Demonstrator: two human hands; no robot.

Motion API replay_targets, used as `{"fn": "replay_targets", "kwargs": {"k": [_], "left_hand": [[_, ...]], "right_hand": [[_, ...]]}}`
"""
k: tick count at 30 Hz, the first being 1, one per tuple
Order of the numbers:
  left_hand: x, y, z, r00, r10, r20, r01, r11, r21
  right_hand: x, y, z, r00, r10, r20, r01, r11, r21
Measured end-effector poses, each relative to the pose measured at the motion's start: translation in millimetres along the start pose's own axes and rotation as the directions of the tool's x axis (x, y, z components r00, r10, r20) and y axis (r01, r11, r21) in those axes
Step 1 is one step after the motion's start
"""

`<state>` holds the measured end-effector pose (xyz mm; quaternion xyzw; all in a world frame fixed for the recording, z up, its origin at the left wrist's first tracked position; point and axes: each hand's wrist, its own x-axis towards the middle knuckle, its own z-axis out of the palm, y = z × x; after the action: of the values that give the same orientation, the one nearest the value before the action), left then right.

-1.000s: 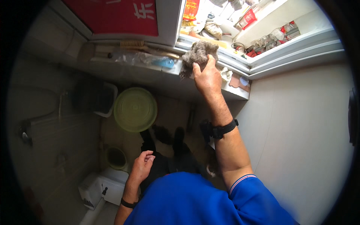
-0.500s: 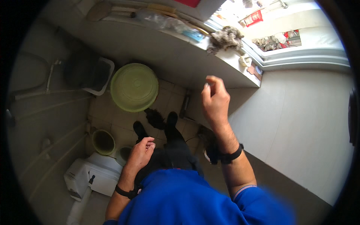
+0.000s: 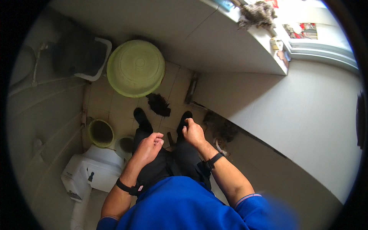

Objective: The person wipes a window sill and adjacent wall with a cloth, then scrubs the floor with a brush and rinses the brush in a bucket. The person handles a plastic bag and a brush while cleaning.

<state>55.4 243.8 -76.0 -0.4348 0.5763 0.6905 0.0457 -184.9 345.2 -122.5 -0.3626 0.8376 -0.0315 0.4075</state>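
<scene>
My left hand (image 3: 150, 148) hovers above my left thigh, its fingers loosely bent and somewhat apart, with nothing seen in it. Over my right leg is my right hand (image 3: 194, 133), its fingers curled in and the index finger bent forward; no object shows in its grip. Beyond both hands, a black ragged bristly thing (image 3: 158, 104) lies on the tiled floor (image 3: 120, 105) just past my feet. A large round yellow-green plastic basin (image 3: 136, 69) stands behind it. Neither hand touches these things.
At left are a white toilet (image 3: 101, 174), a bucket (image 3: 101, 133), a smaller bin (image 3: 125, 145) and a white-rimmed container (image 3: 103, 57). A ledge on the right holds a grey shaggy cloth (image 3: 258, 15) by the window. A brush-like clutter (image 3: 222, 132) lies beside my right foot.
My right hand has come down and left, from near the ledge to above my right leg. My left hand has shifted slightly right. The view has tilted down, away from the window.
</scene>
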Motion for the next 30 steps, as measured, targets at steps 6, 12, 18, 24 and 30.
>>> {"fn": "replay_targets", "kwargs": {"k": [6, 12, 18, 24, 30], "left_hand": [[43.3, -37.8, 66.2, 0.991, -0.130, 0.022, 0.131, 0.991, -0.039], [105.2, -93.8, 132.5, 0.987, -0.109, 0.117, 0.114, 0.993, -0.039], [158.4, -176.5, 154.6, 0.944, -0.257, 0.208, 0.259, 0.966, 0.020], [247.8, -287.1, 152.1, 0.938, -0.319, 0.138, 0.311, 0.947, 0.076], [306.6, -358.1, 137.1, 0.942, -0.332, 0.049, 0.335, 0.937, -0.100]], "right_hand": [[64.0, 81.6, 63.2, 0.993, 0.054, 0.101, -0.046, 0.996, -0.075], [146.5, 130.0, 116.6, 0.981, 0.073, 0.182, -0.064, 0.996, -0.055], [225.1, 201.8, 215.0, 0.974, 0.093, 0.209, -0.102, 0.994, 0.033], [299.1, 241.0, 348.8, 0.952, -0.017, 0.306, 0.045, 0.995, -0.084], [339.0, 222.7, 422.6, 0.924, -0.293, 0.247, 0.346, 0.915, -0.208]]}}
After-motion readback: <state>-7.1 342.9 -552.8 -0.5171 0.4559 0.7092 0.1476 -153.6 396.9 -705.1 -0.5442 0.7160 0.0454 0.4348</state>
